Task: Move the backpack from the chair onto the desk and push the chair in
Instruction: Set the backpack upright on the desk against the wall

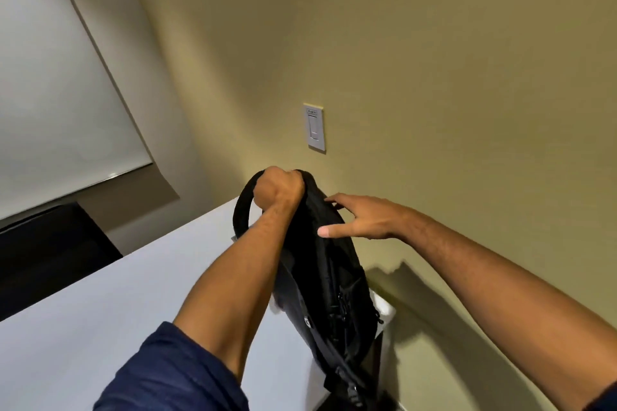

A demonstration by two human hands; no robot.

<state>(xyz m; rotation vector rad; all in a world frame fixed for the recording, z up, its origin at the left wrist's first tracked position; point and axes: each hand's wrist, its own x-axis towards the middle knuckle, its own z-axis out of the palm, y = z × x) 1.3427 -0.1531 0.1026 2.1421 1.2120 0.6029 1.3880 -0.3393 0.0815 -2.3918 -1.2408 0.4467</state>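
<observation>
Two bare forearms in view. Left hand (278, 192) and right hand (362, 217) ungloved, no rings or watch visible. Navy blue sleeve (173, 374) pushed up on left arm; dark cuff edge at right arm, lower right corner.

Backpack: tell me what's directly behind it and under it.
Behind the black backpack is the olive wall with a light switch above. Under it is the white desk, near its right edge; the contact is hidden.

Black backpack (320, 277) stands upright on the white desk's (117, 310) edge.
</observation>
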